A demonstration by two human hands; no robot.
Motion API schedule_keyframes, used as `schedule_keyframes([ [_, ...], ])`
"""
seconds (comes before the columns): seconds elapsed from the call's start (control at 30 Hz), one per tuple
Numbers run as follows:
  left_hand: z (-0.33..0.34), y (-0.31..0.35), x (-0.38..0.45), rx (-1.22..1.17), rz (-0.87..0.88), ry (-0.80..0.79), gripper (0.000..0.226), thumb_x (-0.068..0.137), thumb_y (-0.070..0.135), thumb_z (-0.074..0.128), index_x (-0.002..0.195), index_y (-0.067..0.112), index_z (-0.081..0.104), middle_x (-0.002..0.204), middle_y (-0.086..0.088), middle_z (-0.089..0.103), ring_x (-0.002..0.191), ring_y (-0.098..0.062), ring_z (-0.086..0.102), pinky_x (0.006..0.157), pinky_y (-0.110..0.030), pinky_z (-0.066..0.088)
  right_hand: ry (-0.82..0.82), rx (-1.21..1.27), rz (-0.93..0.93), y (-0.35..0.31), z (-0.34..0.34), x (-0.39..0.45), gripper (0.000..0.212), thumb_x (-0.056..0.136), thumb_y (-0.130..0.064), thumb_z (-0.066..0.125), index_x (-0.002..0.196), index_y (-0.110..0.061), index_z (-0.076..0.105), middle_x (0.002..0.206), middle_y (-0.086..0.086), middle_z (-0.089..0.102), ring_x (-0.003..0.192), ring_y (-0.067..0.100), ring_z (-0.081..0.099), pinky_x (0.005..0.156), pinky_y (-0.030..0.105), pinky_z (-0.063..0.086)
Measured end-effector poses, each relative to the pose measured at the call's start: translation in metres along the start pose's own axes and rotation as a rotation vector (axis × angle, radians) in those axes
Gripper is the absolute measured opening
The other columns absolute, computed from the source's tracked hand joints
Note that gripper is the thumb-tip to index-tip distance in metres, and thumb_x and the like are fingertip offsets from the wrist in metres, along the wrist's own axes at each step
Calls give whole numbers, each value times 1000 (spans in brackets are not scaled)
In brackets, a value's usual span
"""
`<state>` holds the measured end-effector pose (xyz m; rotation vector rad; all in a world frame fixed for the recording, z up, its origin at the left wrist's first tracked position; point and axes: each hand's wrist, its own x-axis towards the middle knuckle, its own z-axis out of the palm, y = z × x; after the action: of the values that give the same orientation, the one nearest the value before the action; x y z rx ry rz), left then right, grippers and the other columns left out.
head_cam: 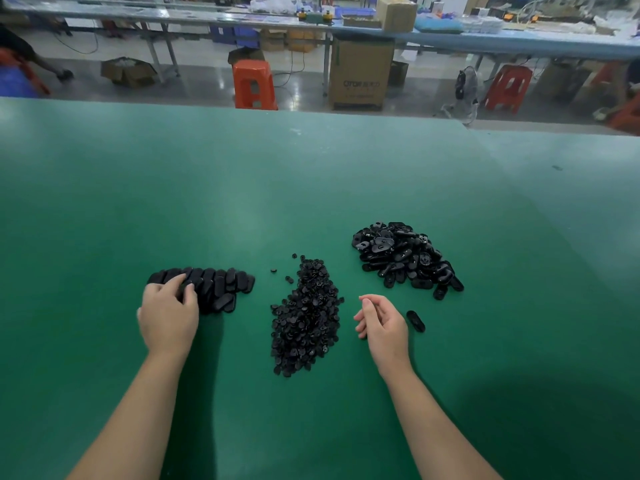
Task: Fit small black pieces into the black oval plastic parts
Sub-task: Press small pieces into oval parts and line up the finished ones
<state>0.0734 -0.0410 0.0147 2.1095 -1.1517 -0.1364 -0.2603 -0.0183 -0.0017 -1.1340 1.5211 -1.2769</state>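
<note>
Under the left hand (168,315) lies a neat bank of oval parts (214,287), overlapping in rows on the green table (242,188); the fingertips curl onto its near corner and seem to pinch one oval into line. That order suggests this is where fitted pieces are set, though I cannot see any insert from here. The right hand (382,322) hovers palm inward, fingers loosely curled and holding nothing I can make out. Just off its knuckle side a single oval part (415,321) lies alone, apparently set out ready as the next one to take. Between the two hands, just beyond the right fingertips, a long heap of small black pieces (306,317) stretches away, central probably so either hand reaches it easily. A few strays (289,279) sit beside its far left edge. Farther out, past the right fingers, a loose pile of oval parts (405,256) waits unsorted. Well beyond the table edge stand an orange stool (254,84) and a cardboard box (360,76).
</note>
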Motion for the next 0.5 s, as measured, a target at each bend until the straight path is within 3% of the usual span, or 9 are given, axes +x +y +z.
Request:
schedule_keyframes([
  [0.1,11,21,-14,-55,189,-16,26,95,14,61,118,9,72,108,-10,62,92,-29,60,80,-37,46,-4,-32,-4,0,1,0,15,104,-20,55,99,-23,68,72,-3,69,61,8,59,60,32,54],
  [0.23,37,62,-28,2,391,-212,27,99,14,55,121,11,70,114,-2,65,86,-15,59,72,-28,46,-21,-79,-8,1,1,0,16,103,-21,56,96,-27,69,71,-8,69,59,5,56,58,27,48],
  [0.33,53,91,-23,216,391,-363,30,100,12,47,123,16,66,123,-2,59,91,-24,63,68,-33,49,-32,-99,-5,1,1,1,17,103,-22,56,94,-29,69,70,-8,68,57,10,51,55,32,43],
  [0.5,60,115,-10,534,352,-548,20,94,4,43,101,15,59,104,-4,47,77,-27,55,60,-36,42,-36,-127,-17,2,2,1,17,102,-23,56,93,-30,69,71,-5,67,57,13,48,54,34,41],
])
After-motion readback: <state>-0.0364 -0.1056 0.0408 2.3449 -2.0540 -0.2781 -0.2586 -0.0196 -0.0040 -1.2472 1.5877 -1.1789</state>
